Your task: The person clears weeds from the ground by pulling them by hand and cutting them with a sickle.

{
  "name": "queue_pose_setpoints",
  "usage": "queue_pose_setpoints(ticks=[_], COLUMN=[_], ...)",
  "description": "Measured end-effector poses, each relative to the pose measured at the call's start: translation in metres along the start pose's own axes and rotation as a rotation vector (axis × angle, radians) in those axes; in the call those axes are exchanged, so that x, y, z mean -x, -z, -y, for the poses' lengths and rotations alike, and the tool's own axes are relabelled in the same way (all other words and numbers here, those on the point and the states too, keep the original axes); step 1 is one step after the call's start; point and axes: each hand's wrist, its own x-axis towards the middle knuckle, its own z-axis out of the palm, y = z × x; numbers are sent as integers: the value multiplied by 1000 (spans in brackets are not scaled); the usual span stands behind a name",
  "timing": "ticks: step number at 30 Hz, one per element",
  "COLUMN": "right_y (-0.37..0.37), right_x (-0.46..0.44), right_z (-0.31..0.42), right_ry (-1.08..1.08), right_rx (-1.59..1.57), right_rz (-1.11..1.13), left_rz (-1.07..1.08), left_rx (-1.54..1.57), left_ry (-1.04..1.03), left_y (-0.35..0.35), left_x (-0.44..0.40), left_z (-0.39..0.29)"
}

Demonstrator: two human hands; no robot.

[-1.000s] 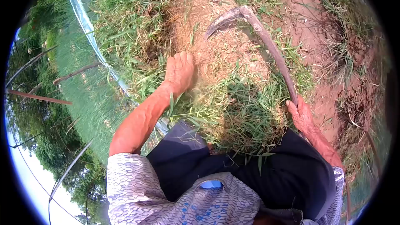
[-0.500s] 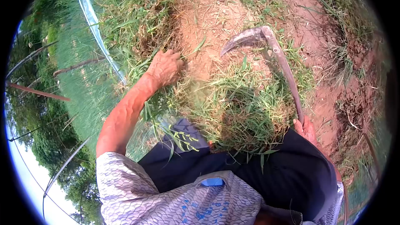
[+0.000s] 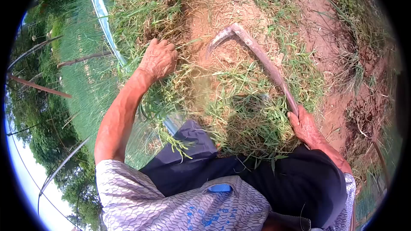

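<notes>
In the head view, my right hand (image 3: 306, 125) is closed around the wooden handle of a sickle (image 3: 267, 66). Its curved, dirt-covered blade reaches left over bare soil, with the tip close to the grass on that side. My left hand (image 3: 159, 59) is closed at the edge of the standing grass (image 3: 165, 15), knuckles up; the fingertips are hidden among the stems they grip. Below the blade, a heap of cut grass (image 3: 257, 119) lies in front of my knees, partly in shadow.
Bare reddish soil (image 3: 314, 21) runs along the right, with dry tufts. At left, a pale blue plastic strip (image 3: 99, 10) borders fine green netting (image 3: 85, 85). Poles (image 3: 40, 86) and bent hoops stand beyond it. My dark trouser legs (image 3: 295, 179) frame the bottom.
The sickle has swung left, its blade now nearer my left hand. My right hand has moved up and forward with the handle. My left hand has shifted slightly up and left.
</notes>
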Motion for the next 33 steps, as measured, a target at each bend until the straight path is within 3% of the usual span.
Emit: queue_pose_setpoints(ticks=[4,7,9,12,14,16,20,23,24,26,28,32,33], right_y=[23,11,-15,-26,-10,10,36,41,37,16,-3,16,25], right_x=[-70,-117,-96,-32,-17,-11,-83,-131,-132,-128,-109,-26,-12], right_z=[68,80,56,-3,-6,16,66,97,101,76,42,-5,-10], right_ry=[83,113,144,-7,2,-10,220,174,137,117,111,29,19], right_rx=[-59,-47,90,211,202,-50,-185,-304,-255,-49,7,128,25], right_rz=[-208,-272,-129,88,120,108,-275,-298,-228,-86,-115,53,122], left_rz=[-109,-117,-50,-91,-64,-110,-30,-102,0,-22,-44,-75,-40], left_rx=[-47,-65,-83,-23,-43,-68,-31,24,30,62,80,100,119], left_ry=[-67,-21,19,105,116,114,87,61,90,101,113,197,261], left_y=[11,20,23,9,12,12,33,37,44,46,44,33,34], left_x=[0,-4,-4,19,19,17,23,28,33,42,56,53,45], left_z=[29,37,39,48,42,41,25,2,-2,-9,-20,-48,-59])
